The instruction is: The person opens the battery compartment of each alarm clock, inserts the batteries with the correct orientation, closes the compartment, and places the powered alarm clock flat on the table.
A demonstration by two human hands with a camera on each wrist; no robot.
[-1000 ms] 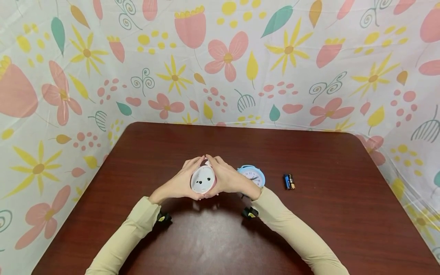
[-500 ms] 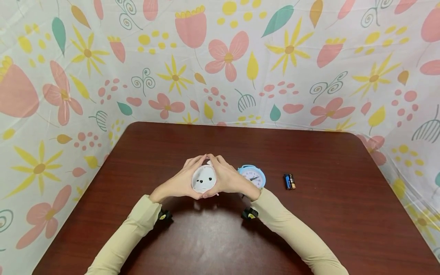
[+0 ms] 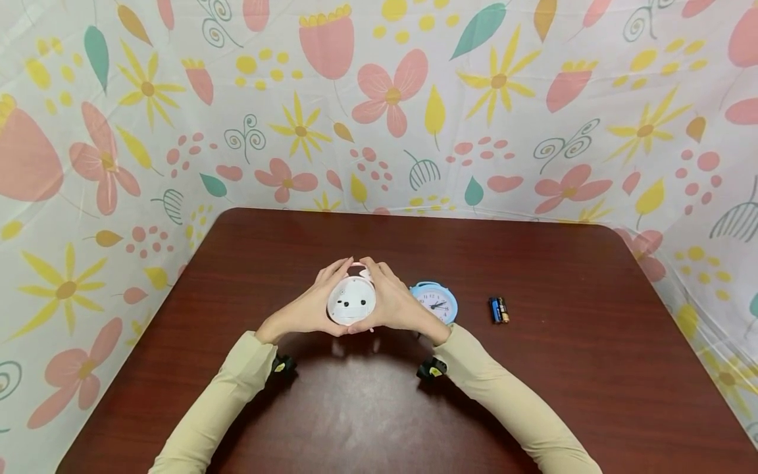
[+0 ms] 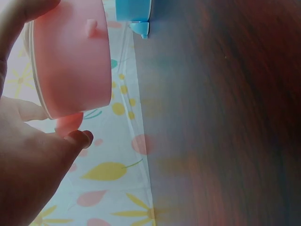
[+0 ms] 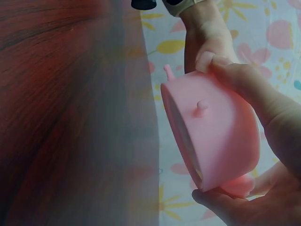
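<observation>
Both my hands hold a pink alarm clock [image 3: 351, 289] above the table, its white back with dark knobs facing me. My left hand [image 3: 308, 311] curls around its left side and my right hand [image 3: 395, 300] around its right, thumbs meeting at the bottom and fingertips at the top near the handle. From the left wrist view the clock's smooth pink side [image 4: 70, 61] and a small foot show. In the right wrist view, the thumb presses its pink casing [image 5: 221, 136]. The clock's face is hidden from the head view.
A blue alarm clock [image 3: 435, 300] stands just beyond my right wrist, partly covered by it. Two batteries [image 3: 499, 310] lie side by side farther right on the dark wooden table [image 3: 562, 368]. Floral cloth [image 3: 391, 164] hangs behind and beside the table.
The pink clock has risen a little in the head view and its back has tilted, so the handle at its top shows more. Both hands keep their hold; the blue clock and batteries stay put.
</observation>
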